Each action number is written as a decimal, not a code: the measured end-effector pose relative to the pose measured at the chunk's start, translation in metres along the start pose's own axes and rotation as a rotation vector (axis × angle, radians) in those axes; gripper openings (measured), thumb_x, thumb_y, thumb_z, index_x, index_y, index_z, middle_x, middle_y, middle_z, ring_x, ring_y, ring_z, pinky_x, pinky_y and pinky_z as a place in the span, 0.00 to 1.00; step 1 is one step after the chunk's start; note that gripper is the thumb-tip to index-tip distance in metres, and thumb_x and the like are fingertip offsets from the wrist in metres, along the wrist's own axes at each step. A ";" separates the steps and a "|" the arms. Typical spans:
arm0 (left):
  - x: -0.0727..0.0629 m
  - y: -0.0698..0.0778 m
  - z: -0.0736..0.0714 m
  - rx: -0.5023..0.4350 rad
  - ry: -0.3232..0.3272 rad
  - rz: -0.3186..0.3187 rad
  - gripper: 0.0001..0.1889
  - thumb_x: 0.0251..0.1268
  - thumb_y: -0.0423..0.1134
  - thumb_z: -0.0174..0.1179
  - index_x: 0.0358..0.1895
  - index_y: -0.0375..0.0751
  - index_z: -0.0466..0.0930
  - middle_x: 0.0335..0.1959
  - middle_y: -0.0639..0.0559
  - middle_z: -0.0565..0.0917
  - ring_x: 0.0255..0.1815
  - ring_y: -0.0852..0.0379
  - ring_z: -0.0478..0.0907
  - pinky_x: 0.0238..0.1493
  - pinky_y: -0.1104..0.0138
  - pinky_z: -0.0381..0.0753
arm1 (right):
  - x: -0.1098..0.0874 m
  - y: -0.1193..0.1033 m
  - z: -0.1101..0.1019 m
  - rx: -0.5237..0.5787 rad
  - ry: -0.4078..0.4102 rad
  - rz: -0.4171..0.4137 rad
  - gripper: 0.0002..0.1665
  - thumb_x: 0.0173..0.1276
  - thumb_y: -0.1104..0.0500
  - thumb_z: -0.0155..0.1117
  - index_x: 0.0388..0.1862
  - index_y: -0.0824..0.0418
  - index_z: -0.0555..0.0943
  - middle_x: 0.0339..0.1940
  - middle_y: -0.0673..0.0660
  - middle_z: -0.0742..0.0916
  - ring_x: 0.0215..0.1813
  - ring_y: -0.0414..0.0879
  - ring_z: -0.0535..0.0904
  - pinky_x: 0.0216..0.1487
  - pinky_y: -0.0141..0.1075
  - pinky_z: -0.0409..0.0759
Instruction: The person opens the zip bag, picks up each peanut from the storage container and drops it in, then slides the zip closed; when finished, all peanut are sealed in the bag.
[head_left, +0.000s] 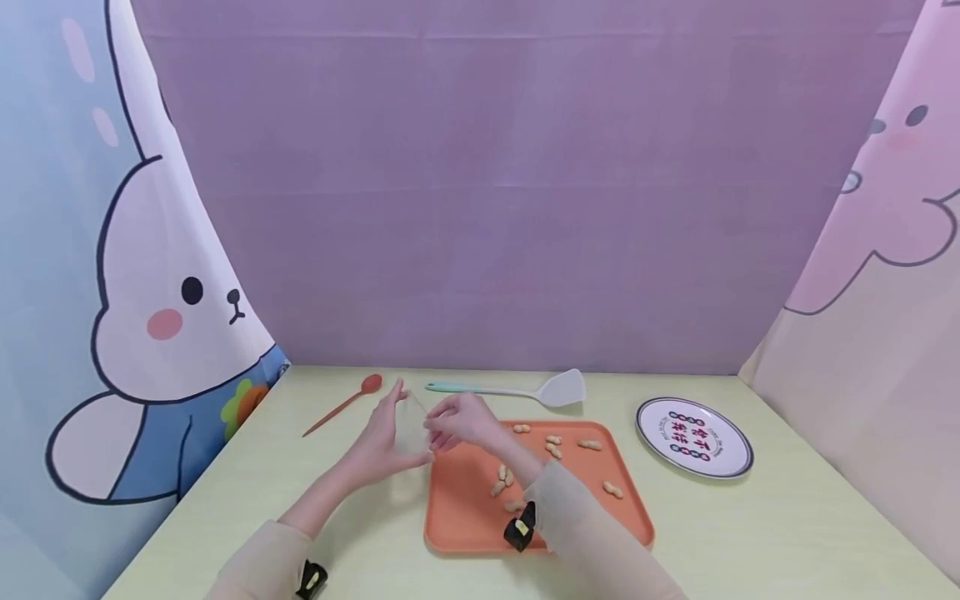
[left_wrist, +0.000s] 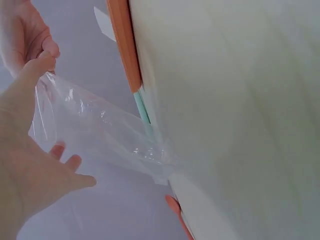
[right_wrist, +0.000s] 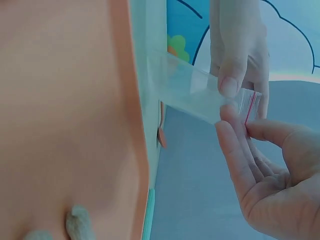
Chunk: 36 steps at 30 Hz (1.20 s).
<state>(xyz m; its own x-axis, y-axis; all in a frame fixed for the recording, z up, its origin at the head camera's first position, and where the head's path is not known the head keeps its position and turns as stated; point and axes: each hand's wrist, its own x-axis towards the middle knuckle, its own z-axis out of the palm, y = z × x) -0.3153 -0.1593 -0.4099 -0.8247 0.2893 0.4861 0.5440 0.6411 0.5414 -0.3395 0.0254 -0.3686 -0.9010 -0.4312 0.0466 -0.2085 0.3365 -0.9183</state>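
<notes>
A clear plastic zip bag (head_left: 409, 427) with a red seal line hangs above the left edge of the orange tray (head_left: 459, 508). My left hand (head_left: 377, 443) holds it near its mouth, thumb on the near face and fingers behind. At the sealed end, my right hand (right_wrist: 270, 170) pinches the bag's edge between thumb and fingertips. The bag body (left_wrist: 107, 127) looks flat and see-through, with no contents visible. Several unshelled peanuts (head_left: 590, 445) lie scattered on the tray, some partly hidden by my right forearm.
Behind the tray lies a white spatula (head_left: 562, 389) with a mint handle. A red-orange spoon (head_left: 371, 384) rests at the back left. To the right of the tray is a white plate (head_left: 727, 450) with a dark rim and printed characters. A purple curtain (head_left: 480, 208) closes off the back.
</notes>
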 end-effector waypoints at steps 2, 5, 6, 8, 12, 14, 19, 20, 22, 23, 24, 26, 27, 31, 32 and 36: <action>0.000 -0.001 0.001 0.019 0.021 0.010 0.60 0.39 0.45 0.76 0.71 0.28 0.43 0.64 0.35 0.64 0.64 0.38 0.62 0.60 0.44 0.69 | 0.000 0.001 0.001 -0.010 0.000 -0.001 0.08 0.63 0.61 0.64 0.38 0.65 0.83 0.23 0.58 0.87 0.28 0.53 0.85 0.36 0.49 0.84; -0.001 -0.003 0.000 0.020 0.053 0.039 0.52 0.39 0.42 0.76 0.68 0.28 0.53 0.60 0.35 0.67 0.60 0.40 0.66 0.56 0.46 0.73 | 0.000 0.002 0.001 -0.005 0.003 0.020 0.07 0.63 0.61 0.64 0.36 0.64 0.83 0.23 0.58 0.87 0.29 0.55 0.86 0.38 0.52 0.83; -0.001 -0.005 -0.001 0.013 0.063 0.054 0.50 0.40 0.41 0.76 0.66 0.29 0.56 0.58 0.36 0.67 0.59 0.41 0.66 0.55 0.47 0.73 | 0.000 0.002 0.001 0.000 0.002 0.025 0.07 0.63 0.61 0.64 0.36 0.64 0.83 0.23 0.58 0.87 0.29 0.55 0.86 0.39 0.53 0.83; -0.001 -0.007 -0.003 -0.009 0.072 0.078 0.45 0.40 0.40 0.76 0.63 0.30 0.60 0.57 0.37 0.68 0.57 0.42 0.67 0.54 0.48 0.74 | 0.000 0.002 0.001 0.004 -0.001 0.031 0.07 0.63 0.61 0.64 0.35 0.64 0.83 0.23 0.58 0.87 0.29 0.55 0.86 0.39 0.53 0.82; -0.001 -0.012 -0.007 -0.094 0.059 0.082 0.42 0.41 0.39 0.76 0.62 0.33 0.63 0.59 0.38 0.71 0.59 0.41 0.69 0.57 0.45 0.71 | 0.000 0.002 0.000 0.019 -0.015 0.035 0.10 0.63 0.60 0.63 0.39 0.67 0.83 0.24 0.59 0.87 0.31 0.56 0.86 0.40 0.53 0.82; -0.001 -0.014 -0.008 -0.130 0.044 0.067 0.44 0.42 0.39 0.75 0.65 0.34 0.62 0.60 0.39 0.73 0.61 0.40 0.70 0.58 0.44 0.70 | 0.000 0.002 0.000 0.023 -0.019 0.036 0.12 0.64 0.60 0.63 0.41 0.68 0.82 0.24 0.59 0.87 0.32 0.58 0.85 0.40 0.53 0.82; -0.001 -0.019 -0.008 -0.120 0.010 0.087 0.46 0.41 0.38 0.76 0.66 0.31 0.61 0.60 0.37 0.75 0.60 0.39 0.72 0.58 0.43 0.70 | -0.001 0.006 0.000 0.023 -0.027 0.040 0.14 0.64 0.59 0.63 0.42 0.70 0.82 0.25 0.60 0.88 0.33 0.58 0.85 0.40 0.53 0.82; -0.001 -0.020 -0.007 -0.111 0.007 0.099 0.46 0.41 0.38 0.76 0.66 0.30 0.62 0.60 0.36 0.75 0.59 0.39 0.72 0.57 0.44 0.71 | -0.001 0.007 0.000 0.017 -0.032 0.034 0.14 0.65 0.59 0.63 0.42 0.69 0.82 0.26 0.61 0.88 0.33 0.58 0.85 0.40 0.53 0.82; -0.001 -0.022 -0.006 -0.095 0.005 0.123 0.45 0.40 0.37 0.76 0.64 0.29 0.63 0.59 0.36 0.75 0.58 0.40 0.73 0.56 0.44 0.72 | -0.002 0.011 -0.002 0.005 -0.043 0.017 0.14 0.65 0.59 0.62 0.43 0.68 0.82 0.28 0.62 0.87 0.32 0.57 0.85 0.39 0.52 0.83; -0.001 -0.023 -0.006 -0.090 0.006 0.131 0.44 0.39 0.37 0.76 0.64 0.29 0.64 0.58 0.36 0.76 0.58 0.40 0.73 0.56 0.45 0.72 | -0.003 0.013 -0.004 -0.006 -0.054 0.004 0.13 0.66 0.58 0.62 0.43 0.67 0.82 0.29 0.63 0.87 0.33 0.57 0.85 0.39 0.52 0.83; -0.001 -0.024 -0.005 -0.089 0.008 0.135 0.44 0.39 0.37 0.76 0.64 0.29 0.64 0.58 0.37 0.76 0.57 0.41 0.74 0.56 0.45 0.73 | -0.004 0.014 -0.007 -0.011 -0.068 -0.009 0.14 0.66 0.58 0.61 0.43 0.67 0.82 0.31 0.65 0.87 0.34 0.57 0.85 0.40 0.52 0.83; -0.001 -0.027 -0.005 -0.077 0.010 0.141 0.44 0.39 0.38 0.76 0.64 0.31 0.65 0.57 0.38 0.77 0.57 0.41 0.74 0.56 0.46 0.73 | -0.007 0.018 -0.015 -0.045 -0.095 -0.053 0.14 0.67 0.57 0.60 0.45 0.65 0.82 0.35 0.65 0.87 0.36 0.57 0.85 0.41 0.52 0.83; 0.000 -0.028 -0.006 -0.069 0.010 0.144 0.45 0.39 0.38 0.76 0.64 0.31 0.64 0.57 0.39 0.77 0.57 0.41 0.74 0.56 0.46 0.73 | -0.008 0.020 -0.020 -0.068 -0.105 -0.078 0.14 0.67 0.56 0.60 0.46 0.64 0.82 0.37 0.65 0.87 0.38 0.57 0.85 0.42 0.51 0.82; 0.001 -0.031 -0.007 -0.025 0.002 0.171 0.45 0.40 0.41 0.76 0.65 0.32 0.64 0.57 0.39 0.76 0.58 0.42 0.74 0.56 0.47 0.73 | -0.017 0.028 -0.048 -0.144 -0.130 -0.162 0.14 0.68 0.56 0.59 0.48 0.61 0.81 0.42 0.63 0.86 0.45 0.59 0.82 0.47 0.50 0.81; 0.001 -0.031 -0.007 -0.017 -0.001 0.181 0.45 0.41 0.41 0.76 0.65 0.32 0.64 0.57 0.39 0.76 0.58 0.42 0.74 0.56 0.48 0.74 | -0.020 0.031 -0.056 -0.158 -0.129 -0.181 0.14 0.68 0.56 0.58 0.48 0.61 0.81 0.42 0.63 0.86 0.46 0.59 0.82 0.48 0.50 0.81; 0.003 -0.031 -0.007 0.005 -0.028 0.198 0.44 0.43 0.43 0.75 0.65 0.31 0.64 0.58 0.40 0.76 0.59 0.45 0.74 0.55 0.52 0.76 | -0.041 0.030 -0.086 -0.206 -0.094 -0.215 0.15 0.69 0.58 0.57 0.50 0.64 0.80 0.44 0.65 0.85 0.48 0.60 0.81 0.48 0.45 0.81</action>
<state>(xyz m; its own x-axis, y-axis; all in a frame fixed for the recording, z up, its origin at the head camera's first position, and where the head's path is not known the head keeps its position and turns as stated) -0.3339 -0.1834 -0.4205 -0.7059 0.4299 0.5630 0.6951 0.5730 0.4341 -0.3412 0.1251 -0.3641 -0.7909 -0.5831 0.1855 -0.4718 0.3881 -0.7917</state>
